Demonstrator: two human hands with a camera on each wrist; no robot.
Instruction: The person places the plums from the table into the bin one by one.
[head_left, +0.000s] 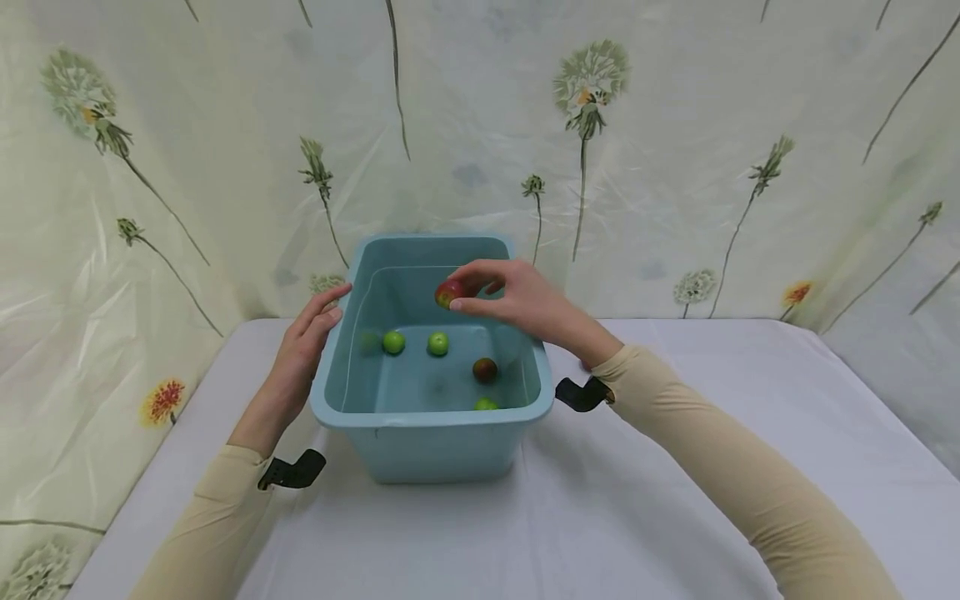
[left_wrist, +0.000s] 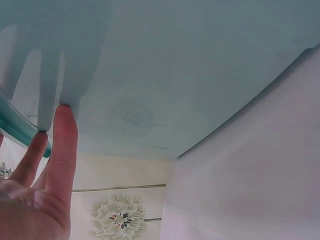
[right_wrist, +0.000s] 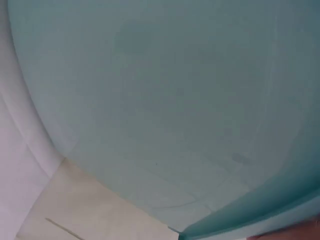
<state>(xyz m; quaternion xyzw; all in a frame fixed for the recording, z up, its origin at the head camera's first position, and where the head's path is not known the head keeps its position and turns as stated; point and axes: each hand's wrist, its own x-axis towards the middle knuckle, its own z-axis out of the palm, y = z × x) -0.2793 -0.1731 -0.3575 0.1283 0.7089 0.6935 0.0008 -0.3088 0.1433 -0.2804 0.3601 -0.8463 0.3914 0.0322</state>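
A light-blue plastic tub [head_left: 442, 454] stands on the white-covered table. Over its inside, my right hand [head_left: 517, 293] pinches a small red-and-green apple-like fruit [head_left: 448, 293] between thumb and fingers. My left hand [head_left: 303, 350] has its fingers extended against the tub's left side, near the rim; in the left wrist view, fingertips [left_wrist: 65, 112] touch the outer wall. On the tub floor lie green round fruits [head_left: 438, 343] and a dark brownish-red one [head_left: 485, 370]. The front rim partly hides another green fruit [head_left: 486, 403]. In the right wrist view the tub wall [right_wrist: 160, 110] hides the held fruit.
A plastic sheet [head_left: 465, 108] printed with dandelions hangs behind the table and along its sides. White cloth [head_left: 675, 467] covers the tabletop around the tub. Beside the right wrist, a dark reddish thing [head_left: 585, 365] shows only in part.
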